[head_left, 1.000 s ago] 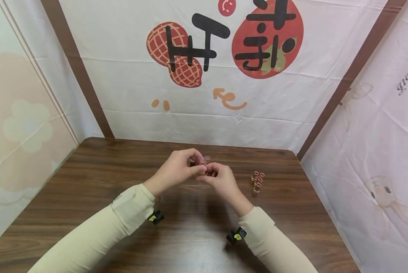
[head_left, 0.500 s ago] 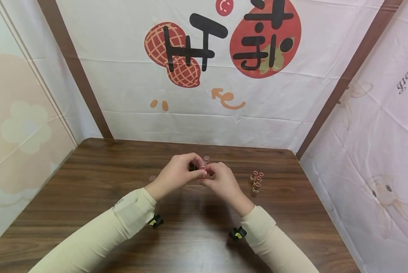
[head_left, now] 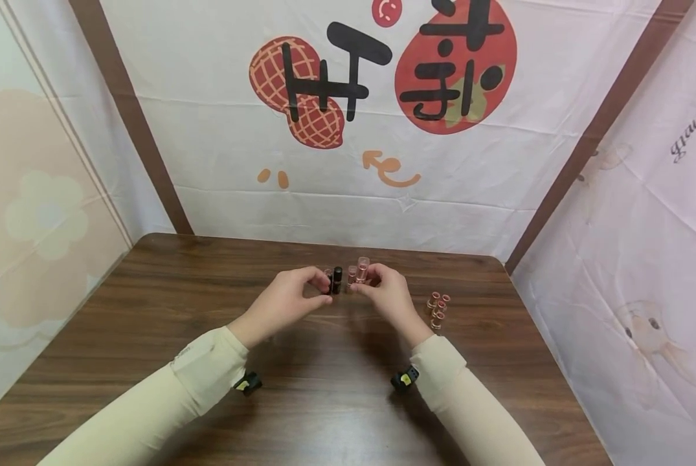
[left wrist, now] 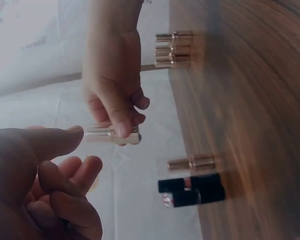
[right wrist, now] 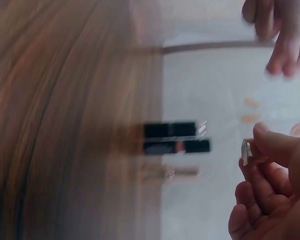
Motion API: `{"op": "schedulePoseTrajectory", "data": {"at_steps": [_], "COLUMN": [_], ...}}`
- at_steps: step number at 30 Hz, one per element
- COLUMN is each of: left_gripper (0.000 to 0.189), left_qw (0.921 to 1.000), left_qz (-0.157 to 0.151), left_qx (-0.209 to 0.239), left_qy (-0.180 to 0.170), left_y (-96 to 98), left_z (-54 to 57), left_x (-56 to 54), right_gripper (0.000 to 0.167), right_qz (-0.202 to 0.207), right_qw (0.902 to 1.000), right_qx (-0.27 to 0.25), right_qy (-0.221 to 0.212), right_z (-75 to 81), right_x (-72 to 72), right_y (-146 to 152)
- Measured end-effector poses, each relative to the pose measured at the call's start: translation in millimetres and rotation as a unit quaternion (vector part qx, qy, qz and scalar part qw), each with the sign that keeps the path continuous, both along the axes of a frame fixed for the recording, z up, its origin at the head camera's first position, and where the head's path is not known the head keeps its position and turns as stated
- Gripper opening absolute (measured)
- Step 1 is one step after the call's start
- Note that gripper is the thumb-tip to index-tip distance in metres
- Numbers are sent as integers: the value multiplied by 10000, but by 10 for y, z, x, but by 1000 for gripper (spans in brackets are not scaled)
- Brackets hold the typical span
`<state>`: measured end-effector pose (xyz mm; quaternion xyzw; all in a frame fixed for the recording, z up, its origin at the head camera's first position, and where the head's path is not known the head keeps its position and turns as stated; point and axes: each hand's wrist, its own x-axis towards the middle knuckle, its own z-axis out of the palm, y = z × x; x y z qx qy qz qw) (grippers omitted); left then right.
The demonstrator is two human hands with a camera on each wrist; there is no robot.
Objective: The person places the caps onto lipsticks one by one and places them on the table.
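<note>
My right hand (head_left: 390, 296) holds a pink-gold lipstick (head_left: 362, 269) with a clear cap, pinched between thumb and fingers above the table. Its gold base (right wrist: 246, 152) points at the camera in the right wrist view. My left hand (head_left: 286, 296) is apart from it, loosely bent fingers holding nothing. Between the hands several lipsticks stand upright in a row: a black lipstick (head_left: 338, 280), a black one with a clear top (left wrist: 196, 197) partly behind my left fingers in the head view, and a gold-pink lipstick (head_left: 351, 277) beside the held one.
To the right on the wooden table (head_left: 324, 401) stands a cluster of several gold lipstick tubes (head_left: 437, 312) with red-pink open tops. A white printed cloth (head_left: 348, 213) hangs behind the table's back edge. More cloth panels stand at both sides.
Both hands were together on the lipstick. My left hand has let go and moved left, uncovering the black lipsticks. My right hand has moved slightly right, keeping the lipstick.
</note>
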<state>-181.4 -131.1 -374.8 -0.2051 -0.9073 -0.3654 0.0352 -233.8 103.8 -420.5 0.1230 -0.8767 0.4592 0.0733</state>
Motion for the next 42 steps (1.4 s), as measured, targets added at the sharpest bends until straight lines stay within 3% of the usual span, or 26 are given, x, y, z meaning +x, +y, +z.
{"op": "schedulePoseTrajectory", "data": {"at_steps": [8,18,29,42], "left_gripper": [21,18,16,17], "left_qw": [9994,9992,9992,9993], "left_qz": [-45,72,214,220], "left_qx": [-298,-309,-181,-147], "left_qy": [-167,-255,-294,-269], "left_y": [-218,-440,-645,-610], "left_z": [-175,-275,-324,-313], "left_x": [136,331,395,392], "right_gripper": [22,24,25,29], "right_qz": [-429,-671,-880,-831], "right_qw": [9977,9911,9882,9851], "right_qx": [-256,-580,-103,771], "right_qy": [-457,-997,-1247,-1291], "right_z": [-235,-456,-588,-570], "right_x": [-323,-522,-579,-567], "right_y": [77,61,32,19]}}
